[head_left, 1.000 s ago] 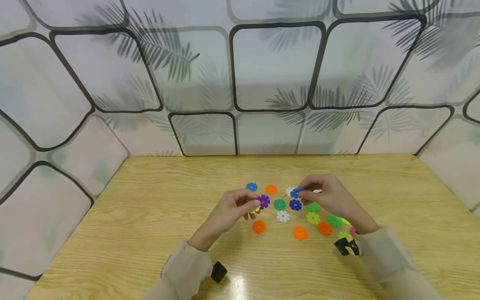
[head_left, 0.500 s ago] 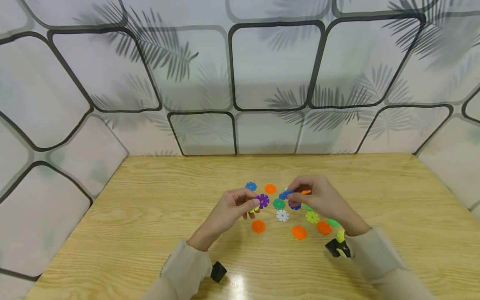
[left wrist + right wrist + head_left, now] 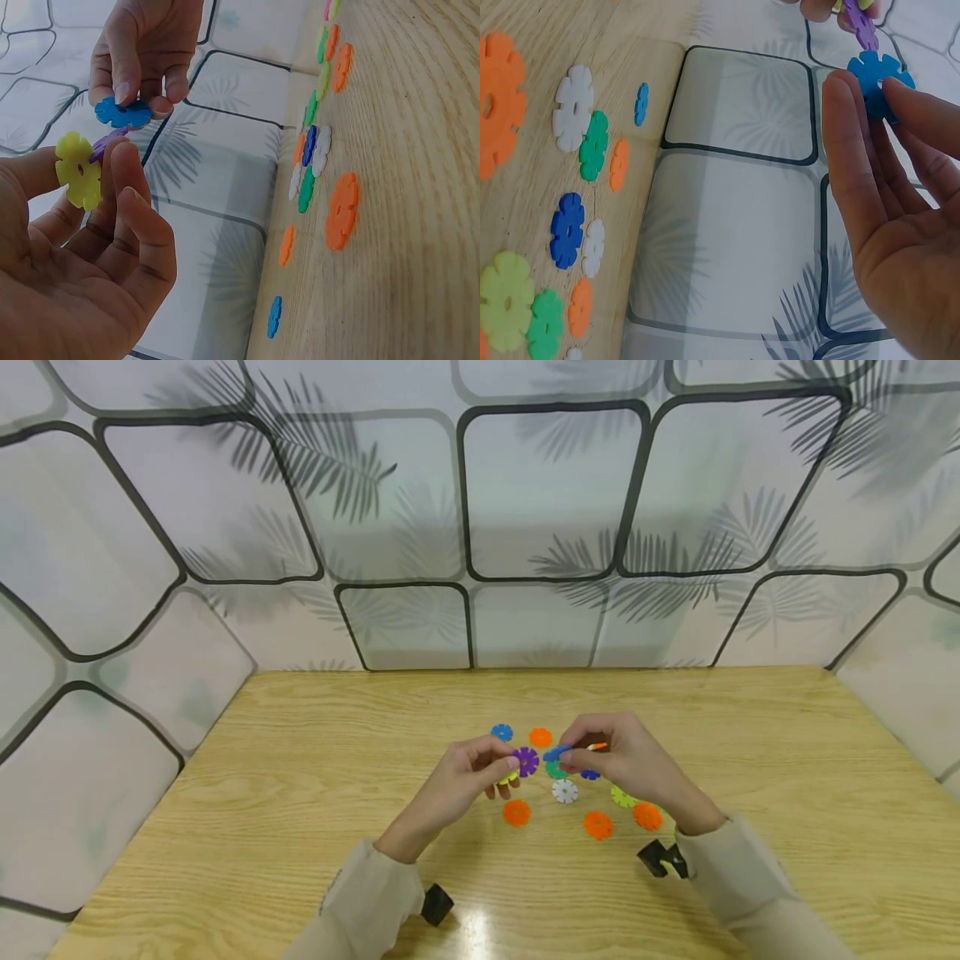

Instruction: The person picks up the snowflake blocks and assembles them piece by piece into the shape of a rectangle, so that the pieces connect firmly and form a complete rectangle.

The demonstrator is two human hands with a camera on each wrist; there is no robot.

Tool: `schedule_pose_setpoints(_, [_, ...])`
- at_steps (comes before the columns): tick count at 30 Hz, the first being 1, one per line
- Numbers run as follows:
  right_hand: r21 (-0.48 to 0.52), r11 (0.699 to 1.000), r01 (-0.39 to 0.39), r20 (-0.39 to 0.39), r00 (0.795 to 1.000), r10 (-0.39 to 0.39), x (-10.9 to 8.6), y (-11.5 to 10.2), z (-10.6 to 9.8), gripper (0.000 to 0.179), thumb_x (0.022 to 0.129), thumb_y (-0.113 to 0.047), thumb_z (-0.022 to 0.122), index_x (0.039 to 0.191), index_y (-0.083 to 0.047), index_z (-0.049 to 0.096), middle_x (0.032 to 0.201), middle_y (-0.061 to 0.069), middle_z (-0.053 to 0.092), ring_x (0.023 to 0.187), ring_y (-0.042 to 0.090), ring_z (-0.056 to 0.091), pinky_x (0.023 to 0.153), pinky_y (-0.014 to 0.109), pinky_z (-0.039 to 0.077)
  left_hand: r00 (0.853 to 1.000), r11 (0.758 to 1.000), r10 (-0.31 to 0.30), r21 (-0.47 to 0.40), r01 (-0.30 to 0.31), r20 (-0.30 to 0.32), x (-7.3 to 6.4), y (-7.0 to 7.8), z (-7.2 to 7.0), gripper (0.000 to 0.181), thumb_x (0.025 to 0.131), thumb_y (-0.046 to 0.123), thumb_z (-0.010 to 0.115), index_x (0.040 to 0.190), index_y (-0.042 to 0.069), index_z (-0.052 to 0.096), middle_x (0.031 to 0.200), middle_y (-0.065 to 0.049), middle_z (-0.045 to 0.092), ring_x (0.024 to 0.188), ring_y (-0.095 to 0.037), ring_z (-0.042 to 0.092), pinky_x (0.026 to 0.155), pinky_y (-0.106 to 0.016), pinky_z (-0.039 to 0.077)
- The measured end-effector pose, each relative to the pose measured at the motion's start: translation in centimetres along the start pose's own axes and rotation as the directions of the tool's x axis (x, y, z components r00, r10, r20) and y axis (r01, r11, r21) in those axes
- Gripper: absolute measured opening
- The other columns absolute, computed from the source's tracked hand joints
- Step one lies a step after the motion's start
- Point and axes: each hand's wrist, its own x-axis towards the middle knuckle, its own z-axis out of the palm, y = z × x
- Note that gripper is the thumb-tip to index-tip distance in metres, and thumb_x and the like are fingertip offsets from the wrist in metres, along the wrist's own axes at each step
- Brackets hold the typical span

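My left hand (image 3: 472, 774) pinches a yellow notched plastic disc (image 3: 78, 171) that is joined to a purple one (image 3: 527, 762), raised over the table. The purple disc points toward my right hand. Between the thumb and fingers of my right hand (image 3: 626, 760) is a blue notched disc (image 3: 881, 84), held by its edge. In the right wrist view the blue disc's notched rim is right at the tip of the purple disc (image 3: 860, 25). The left wrist view has the blue disc (image 3: 122, 112) just above the purple one.
Several loose discs lie flat on the wooden table (image 3: 300, 810), among them a white one (image 3: 565, 791), an orange one (image 3: 517, 812) and a blue one (image 3: 502, 732). A patterned backdrop (image 3: 555, 493) rises behind the table. Black wrist mounts (image 3: 437, 904) sit at both cuffs.
My right hand has moved left with the blue disc, bringing it close to the purple disc. The left hand has stayed in about the same place with its joined discs.
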Motion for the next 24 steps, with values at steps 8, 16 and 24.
schedule_pose_setpoints(8, [-0.064,0.994,0.084,-0.031,0.996,-0.086,0.2,0.5,0.4,0.015,0.090,0.011,0.070,0.087,-0.004,0.073,0.087,0.012,0.071,0.070,0.014,0.063,0.062,0.029,0.057,1.000,1.000,-0.026,-0.017,0.026,0.003,0.1,0.0,0.1,0.020,0.106,0.011,0.054,0.110,-0.006,0.064,0.087,-0.002,0.065,0.075,-0.016,0.062,0.070,-0.031,0.052])
schedule_pose_setpoints(16, [-0.062,0.983,0.173,-0.013,0.985,-0.174,0.4,0.7,0.7,0.022,0.086,0.017,0.070,0.086,-0.004,0.073,0.087,0.008,0.071,0.070,0.015,0.063,0.060,0.029,0.057,1.000,0.999,-0.018,-0.039,0.018,0.016,0.0,0.1,0.2,0.021,0.107,0.012,0.052,0.107,-0.006,0.063,0.086,-0.001,0.064,0.075,-0.016,0.062,0.072,-0.032,0.053])
schedule_pose_setpoints(24, [-0.098,0.944,0.316,-0.027,0.947,-0.320,0.4,1.2,1.2,0.023,0.082,0.018,0.073,0.084,-0.005,0.075,0.083,0.006,0.070,0.069,0.017,0.065,0.061,0.030,0.058,0.999,0.994,-0.033,-0.107,0.037,0.039,0.0,0.2,0.1,0.017,0.107,0.010,0.051,0.102,-0.004,0.060,0.085,0.000,0.064,0.075,-0.016,0.062,0.072,-0.028,0.052])
